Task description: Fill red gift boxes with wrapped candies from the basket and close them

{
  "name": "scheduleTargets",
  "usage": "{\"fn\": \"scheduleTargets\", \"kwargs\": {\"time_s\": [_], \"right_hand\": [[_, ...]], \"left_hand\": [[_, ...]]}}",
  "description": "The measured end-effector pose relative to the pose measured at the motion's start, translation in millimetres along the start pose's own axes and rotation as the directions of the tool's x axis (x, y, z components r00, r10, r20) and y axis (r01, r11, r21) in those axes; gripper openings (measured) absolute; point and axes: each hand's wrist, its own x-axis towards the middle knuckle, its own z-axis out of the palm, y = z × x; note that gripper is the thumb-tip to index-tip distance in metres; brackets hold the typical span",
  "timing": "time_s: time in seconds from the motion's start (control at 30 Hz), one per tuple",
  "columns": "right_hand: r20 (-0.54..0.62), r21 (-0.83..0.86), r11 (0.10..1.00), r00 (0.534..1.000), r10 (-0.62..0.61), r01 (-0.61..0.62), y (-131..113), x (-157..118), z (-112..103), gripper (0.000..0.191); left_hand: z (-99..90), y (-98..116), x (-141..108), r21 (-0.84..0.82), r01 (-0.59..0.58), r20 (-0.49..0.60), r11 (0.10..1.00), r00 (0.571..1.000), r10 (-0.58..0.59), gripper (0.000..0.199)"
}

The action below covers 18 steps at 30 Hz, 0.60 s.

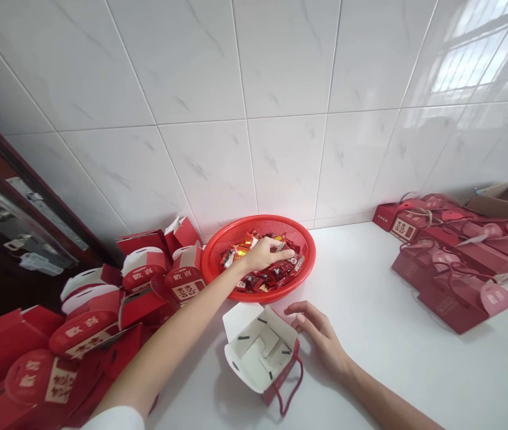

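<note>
- White-lined red paper box [256, 357]: opening upward, long axis unclear.
- Left hand [266, 254]: in perforated red plastic basket [310, 261], grip unclear.
- Right hand [320, 335]: beside box, fingers parted.

The left arm [186, 325] reaches forward, left hand [265, 254] palm-down; the right hand [320, 333] curls loosely

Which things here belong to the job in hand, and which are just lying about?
In use:
Left hand, among wrapped candies
Red perforated basket
Open gift box, right hand beside it

Apparently lying about:
Left-side gift boxes
Right-side gift boxes
Cardboard carton
</note>
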Motion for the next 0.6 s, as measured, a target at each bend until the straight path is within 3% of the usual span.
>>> {"fn": "scheduleTargets", "kwargs": {"time_s": [0.23,0.37,0.6], "right_hand": [[-0.127,-0.117,0.966,0.961,-0.246,0.232,-20.7,0.1,-8.9,0.047],[-0.189,-0.159,0.965,0.953,-0.235,0.207,-26.1,-1.7,-10.7,0.047],[-0.140,-0.132,0.967,0.962,-0.234,0.216,-18.8,0.4,-17.5,0.045]], "left_hand": [[31.9,39.5,-20.8,-0.175,-0.052,0.168,0.983,0.982,0.082,0.044],[31.6,42.9,-21.6,-0.278,0.000,0.230,0.961,0.971,0.067,0.043],[26.7,41.9,-22.3,-0.424,0.052,0.294,0.904,0.952,0.083,0.052]]}}
